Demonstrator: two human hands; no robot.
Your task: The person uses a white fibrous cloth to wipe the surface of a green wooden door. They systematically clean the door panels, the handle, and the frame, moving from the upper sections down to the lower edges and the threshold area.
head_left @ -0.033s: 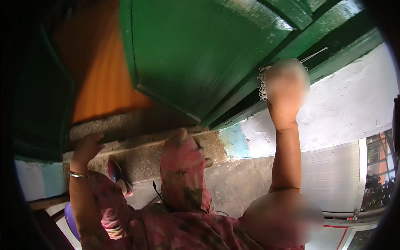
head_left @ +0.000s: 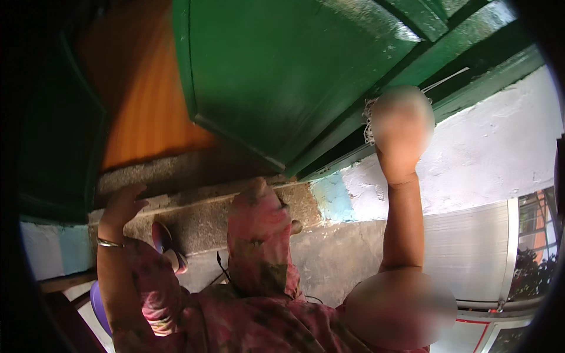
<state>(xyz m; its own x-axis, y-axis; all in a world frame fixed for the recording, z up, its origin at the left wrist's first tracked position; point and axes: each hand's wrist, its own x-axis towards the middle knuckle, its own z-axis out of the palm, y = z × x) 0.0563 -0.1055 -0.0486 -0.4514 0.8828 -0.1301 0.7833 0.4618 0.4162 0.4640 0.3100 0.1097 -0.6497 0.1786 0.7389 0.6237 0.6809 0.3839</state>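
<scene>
My right hand [head_left: 404, 126] is stretched out against the green door frame at the upper right, and its fingers are blurred. A white stringy cloth with looped edges [head_left: 369, 120] sticks out from under it on the left. A thin white strand [head_left: 450, 78] runs up and right from the hand. The green door [head_left: 276, 76] stands ajar beside it. At the lower left, my left hand [head_left: 123, 209] holds nothing, its fingers apart, above the door sill [head_left: 176, 197]. A bangle [head_left: 110, 243] circles that wrist.
A dark green door leaf [head_left: 56, 135] stands at the far left, with orange striped flooring [head_left: 147, 117] in the doorway. To the right is a white wall [head_left: 488, 135] with a pale blue edge. Below, my knee [head_left: 259, 235] comes close to the concrete step [head_left: 306, 206]. A purple thing [head_left: 99, 309] is at lower left.
My right hand and the white stringy cloth have slid slightly down and left along the door frame. My left hand has barely moved; the view has shifted a little.
</scene>
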